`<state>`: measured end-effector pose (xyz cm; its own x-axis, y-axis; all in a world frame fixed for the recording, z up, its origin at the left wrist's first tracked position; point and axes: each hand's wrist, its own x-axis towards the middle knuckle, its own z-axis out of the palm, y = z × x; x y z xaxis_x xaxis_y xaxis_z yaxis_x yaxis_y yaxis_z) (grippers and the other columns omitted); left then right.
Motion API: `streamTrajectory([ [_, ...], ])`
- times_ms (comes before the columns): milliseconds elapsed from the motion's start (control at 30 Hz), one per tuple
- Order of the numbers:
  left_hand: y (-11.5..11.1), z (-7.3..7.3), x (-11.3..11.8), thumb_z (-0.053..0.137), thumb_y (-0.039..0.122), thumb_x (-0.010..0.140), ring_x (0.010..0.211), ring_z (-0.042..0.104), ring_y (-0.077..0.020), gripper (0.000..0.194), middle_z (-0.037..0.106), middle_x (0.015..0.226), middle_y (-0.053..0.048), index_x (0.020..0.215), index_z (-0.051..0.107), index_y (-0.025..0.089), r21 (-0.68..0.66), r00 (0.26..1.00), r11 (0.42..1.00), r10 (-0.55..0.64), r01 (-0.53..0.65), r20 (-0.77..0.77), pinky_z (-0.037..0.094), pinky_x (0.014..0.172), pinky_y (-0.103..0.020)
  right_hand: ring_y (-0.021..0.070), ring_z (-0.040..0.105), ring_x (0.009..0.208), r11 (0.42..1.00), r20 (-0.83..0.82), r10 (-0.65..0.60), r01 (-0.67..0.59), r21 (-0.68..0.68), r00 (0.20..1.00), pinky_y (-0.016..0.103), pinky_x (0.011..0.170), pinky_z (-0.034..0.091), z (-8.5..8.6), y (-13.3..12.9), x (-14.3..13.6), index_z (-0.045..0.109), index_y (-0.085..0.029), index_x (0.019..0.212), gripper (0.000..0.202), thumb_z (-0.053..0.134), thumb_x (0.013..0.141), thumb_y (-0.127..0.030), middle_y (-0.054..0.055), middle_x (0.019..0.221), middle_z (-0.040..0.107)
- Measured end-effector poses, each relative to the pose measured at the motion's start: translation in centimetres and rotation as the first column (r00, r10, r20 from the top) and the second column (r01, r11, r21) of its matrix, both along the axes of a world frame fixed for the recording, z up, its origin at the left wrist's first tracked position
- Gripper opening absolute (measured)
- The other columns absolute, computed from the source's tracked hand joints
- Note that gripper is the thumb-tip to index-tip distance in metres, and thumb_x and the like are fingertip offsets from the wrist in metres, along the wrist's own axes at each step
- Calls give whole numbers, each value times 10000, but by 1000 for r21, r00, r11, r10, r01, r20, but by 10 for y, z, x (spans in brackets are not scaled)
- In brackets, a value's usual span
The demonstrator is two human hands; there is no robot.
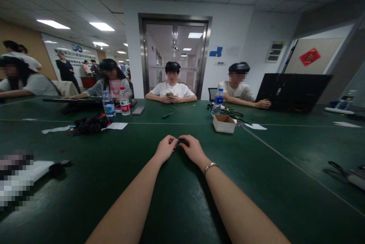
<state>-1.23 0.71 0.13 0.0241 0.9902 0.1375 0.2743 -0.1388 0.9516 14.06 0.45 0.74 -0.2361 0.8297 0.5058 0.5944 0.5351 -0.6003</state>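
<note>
Holding a small black object [181,141] between the two hands, the person is leaning both forearms over the green desk [176,213], roughly mid-view. Left hand [166,149] is bending its fingers inward, tips touching the object's left end; can't tell if it is really pinching. Right hand [194,149] is gripping the other end, thumb and fingers nearly together, a silver bracelet [211,167] circling that wrist. Object is mostly hiding behind fingers, exact type unclear.

Room: green surface is stretching wide to both sides of the hands and back between the forearms. A pale seam [159,123] is running across just beyond the fingertips; another seam [273,146] is slanting off to the right. Nearest obstacle is the open white box [224,126], sitting forward-right, well apart from the right hand, with a blue-labelled water bottle [218,103] standing just behind it. Forward-left, a black cable bundle [89,124] is lying beside white paper [117,126]. A thin screwdriver [167,115] is lying past the seam. Across, a seated person [159,90] is holding a phone [169,94] at the far edge.
</note>
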Motion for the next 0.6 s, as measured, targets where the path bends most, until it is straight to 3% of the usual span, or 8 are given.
streamTrajectory([
  [100,-5,3,-2,627,196,705,729,593,-121,151,632,842,-30,846,580,172,92,997,995,-53,49,50,483,645,-236,145,580,832,1000,-3,6,-6,5,1000,304,806,460,-2,1,1,657,-206,988,245,592,762,-139,41,917,635],
  [200,-5,4,-4,685,151,641,843,610,-134,293,631,932,-45,911,577,176,148,997,988,-57,48,60,480,771,-256,148,579,837,1000,-7,12,-12,13,1000,305,806,459,-2,2,1,654,-200,990,248,584,762,-130,41,907,633],
  [300,0,1,-4,632,334,728,729,621,-145,289,641,861,-60,954,569,165,30,999,999,16,-17,44,487,656,-265,146,576,834,1000,-19,11,-11,11,1000,303,801,461,-1,1,1,649,-198,990,254,577,759,-120,41,911,629],
  [400,4,-2,-4,478,483,809,602,595,-150,356,632,691,-50,810,604,150,-46,997,997,58,-60,-45,454,554,-268,146,572,841,1000,-27,-5,5,22,1000,303,803,460,-1,0,1,642,-202,986,248,583,756,-129,38,926,621],
  [500,5,-1,-3,501,466,798,588,585,-148,334,626,657,-36,761,616,155,-48,996,997,62,-64,-58,449,551,-269,149,571,859,999,-34,-24,25,21,999,305,812,458,-2,1,1,633,-198,993,256,591,749,-134,41,949,621],
  [600,2,2,-5,635,339,727,707,608,-142,201,650,775,-41,811,616,158,22,998,1000,-1,0,57,486,681,-278,150,575,868,999,-73,-48,48,-6,996,307,809,462,-3,3,2,618,-195,1024,284,598,743,-153,47,1001,628],
])
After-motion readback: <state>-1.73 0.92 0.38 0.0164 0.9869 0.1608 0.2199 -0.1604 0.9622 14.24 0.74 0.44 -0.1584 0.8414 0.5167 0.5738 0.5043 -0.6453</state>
